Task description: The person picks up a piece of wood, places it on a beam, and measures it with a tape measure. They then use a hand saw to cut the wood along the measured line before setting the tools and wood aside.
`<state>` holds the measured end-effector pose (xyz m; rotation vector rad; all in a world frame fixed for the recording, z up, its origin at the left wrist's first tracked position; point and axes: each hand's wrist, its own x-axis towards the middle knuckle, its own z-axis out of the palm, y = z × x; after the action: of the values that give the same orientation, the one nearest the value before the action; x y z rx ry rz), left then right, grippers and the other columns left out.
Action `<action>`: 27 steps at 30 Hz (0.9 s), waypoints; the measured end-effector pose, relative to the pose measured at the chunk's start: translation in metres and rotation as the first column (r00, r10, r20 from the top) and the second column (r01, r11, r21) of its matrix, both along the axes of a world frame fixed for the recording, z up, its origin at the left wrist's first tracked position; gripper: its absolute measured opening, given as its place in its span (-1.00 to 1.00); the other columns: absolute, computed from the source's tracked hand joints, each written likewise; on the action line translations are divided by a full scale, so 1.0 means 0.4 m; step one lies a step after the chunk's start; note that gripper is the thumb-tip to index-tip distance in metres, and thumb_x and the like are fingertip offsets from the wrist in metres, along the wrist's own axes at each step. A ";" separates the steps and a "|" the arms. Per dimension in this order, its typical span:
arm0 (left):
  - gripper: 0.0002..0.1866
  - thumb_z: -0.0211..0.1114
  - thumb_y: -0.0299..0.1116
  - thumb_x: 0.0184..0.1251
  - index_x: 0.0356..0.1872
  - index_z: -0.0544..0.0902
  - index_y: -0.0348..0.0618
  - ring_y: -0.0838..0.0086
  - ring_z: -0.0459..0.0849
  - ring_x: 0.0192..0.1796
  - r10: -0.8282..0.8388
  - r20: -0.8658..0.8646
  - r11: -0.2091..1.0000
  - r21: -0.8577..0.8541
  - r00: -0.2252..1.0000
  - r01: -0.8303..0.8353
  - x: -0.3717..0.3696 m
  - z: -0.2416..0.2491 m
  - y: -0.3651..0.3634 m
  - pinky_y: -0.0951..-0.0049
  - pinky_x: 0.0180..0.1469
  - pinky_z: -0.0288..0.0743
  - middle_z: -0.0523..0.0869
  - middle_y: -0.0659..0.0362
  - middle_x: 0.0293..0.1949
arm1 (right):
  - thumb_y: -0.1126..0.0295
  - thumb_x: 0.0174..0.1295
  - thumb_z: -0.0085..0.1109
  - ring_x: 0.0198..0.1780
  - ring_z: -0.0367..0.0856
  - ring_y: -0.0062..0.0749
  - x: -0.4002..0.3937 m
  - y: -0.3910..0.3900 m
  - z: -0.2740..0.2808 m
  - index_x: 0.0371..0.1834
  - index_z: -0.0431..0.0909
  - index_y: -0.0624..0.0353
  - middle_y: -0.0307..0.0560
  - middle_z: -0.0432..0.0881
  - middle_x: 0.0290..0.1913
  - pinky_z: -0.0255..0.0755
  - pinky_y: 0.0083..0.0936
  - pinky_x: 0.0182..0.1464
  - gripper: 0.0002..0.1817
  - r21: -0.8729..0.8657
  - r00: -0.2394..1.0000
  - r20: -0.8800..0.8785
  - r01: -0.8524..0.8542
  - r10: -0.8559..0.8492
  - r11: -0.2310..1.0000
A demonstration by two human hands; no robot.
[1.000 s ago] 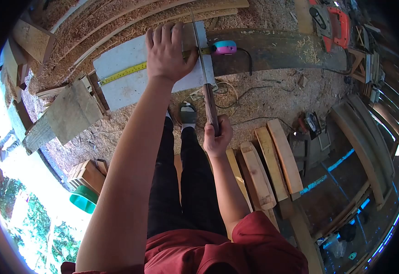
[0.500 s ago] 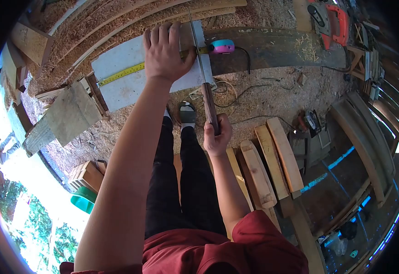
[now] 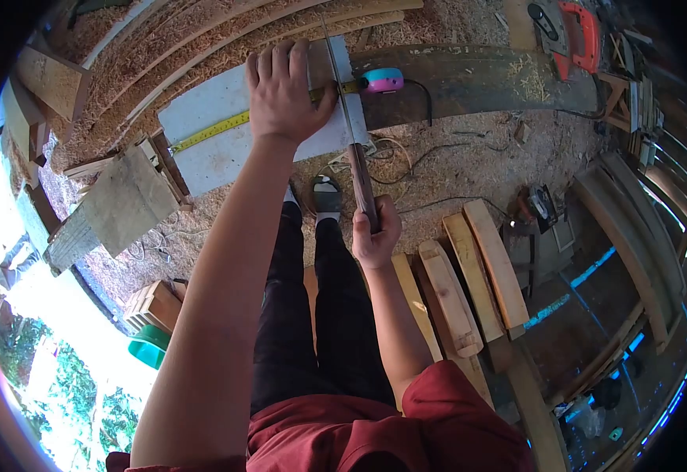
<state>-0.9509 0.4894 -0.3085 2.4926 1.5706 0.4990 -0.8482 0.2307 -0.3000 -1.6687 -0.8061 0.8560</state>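
A white board [image 3: 210, 161] lies across a dark plank, with an extended yellow tape measure [image 3: 216, 128] along it. The tape's pink and blue case [image 3: 384, 79] rests past the board's right end. My left hand [image 3: 287, 94] lies flat on the board and over part of the tape, fingers forward, its thumb against or very close to the saw blade. The wooden handle of a handsaw [image 3: 361, 177] is wrapped in my right hand [image 3: 376, 232]. Its thin blade crosses the board near the right end, pointing away from me.
The dark plank [image 3: 469, 82] runs rightward under the board, with a red power tool [image 3: 579, 39] at its far end. Wood shavings cover the ground. Thick timber pieces [image 3: 493, 263] lie right of my legs, near another power tool [image 3: 536, 206] and trailing cords. A green container [image 3: 148, 346] stands at left.
The camera view has shifted slightly. Both hands, the saw and the board keep about the same positions relative to each other.
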 end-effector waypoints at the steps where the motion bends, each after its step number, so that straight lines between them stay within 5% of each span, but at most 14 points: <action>1: -0.18 0.49 0.00 0.29 0.54 0.48 -0.10 0.03 0.54 0.49 0.001 -0.008 1.000 0.006 1.000 -0.001 0.000 0.001 -0.001 -0.15 0.68 0.18 0.62 0.00 0.39 | -0.09 0.51 0.39 -0.51 0.28 -0.56 0.000 0.001 0.001 -0.33 0.31 0.08 -0.25 0.28 -0.55 0.21 -0.44 -0.46 -0.44 0.009 1.000 0.001 0.002 -0.002 1.000; 4: -0.18 0.50 0.00 0.29 0.54 0.48 -0.10 0.03 0.54 0.49 -0.002 -0.015 1.000 0.005 1.000 0.002 0.000 0.005 0.001 -0.14 0.68 0.18 0.62 0.00 0.39 | -0.07 0.57 0.33 -0.44 0.48 -0.54 0.014 -0.004 0.012 -0.27 0.46 0.11 -0.26 0.53 -0.48 0.33 -0.45 -0.37 -0.51 -0.041 0.998 0.023 -0.057 0.057 0.998; 7: -0.17 0.50 -0.01 0.29 0.55 0.48 -0.10 0.03 0.55 0.48 -0.009 -0.015 1.000 -0.005 1.000 0.009 -0.001 0.007 0.001 -0.14 0.68 0.18 0.62 0.00 0.39 | -0.12 0.51 0.39 -0.55 0.33 -0.50 0.003 0.013 0.010 -0.34 0.33 0.08 -0.23 0.31 -0.56 0.26 -0.41 -0.47 -0.42 0.005 0.998 0.066 -0.014 0.014 1.000; 14: -0.17 0.49 0.03 0.30 0.53 0.47 -0.15 0.02 0.53 0.47 -0.030 -0.021 1.000 0.000 0.999 0.030 -0.002 0.001 0.004 -0.21 0.70 0.15 0.63 -0.02 0.36 | -0.06 0.56 0.32 -0.49 0.38 -0.51 0.002 0.019 0.044 -0.34 0.37 0.10 -0.24 0.42 -0.52 0.25 -0.42 -0.40 -0.48 -0.033 0.999 0.041 -0.022 0.023 0.999; 22: -0.19 0.49 -0.05 0.29 0.54 0.48 -0.09 -0.02 0.56 0.42 -0.043 0.010 0.999 0.026 0.999 0.043 -0.002 0.001 0.004 -0.14 0.66 0.21 0.63 -0.01 0.36 | -0.30 0.53 0.33 -0.51 0.31 -0.57 -0.001 0.024 0.039 -0.36 0.33 0.09 -0.27 0.33 -0.55 0.19 -0.43 -0.45 -0.31 -0.028 0.999 0.029 0.014 -0.013 1.000; 27: -0.20 0.49 -0.04 0.29 0.54 0.48 -0.06 -0.04 0.56 0.42 -0.043 0.018 0.999 0.033 0.999 0.042 -0.002 0.001 0.005 -0.13 0.65 0.22 0.63 -0.01 0.36 | -0.20 0.51 0.37 -0.51 0.32 -0.54 0.003 0.018 0.027 -0.35 0.36 0.10 -0.23 0.34 -0.54 0.24 -0.41 -0.45 -0.38 -0.027 0.999 0.037 0.012 -0.011 1.000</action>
<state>-0.9516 0.4914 -0.3080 2.5321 1.5113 0.5447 -0.8470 0.2378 -0.2890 -1.7157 -0.8122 0.8332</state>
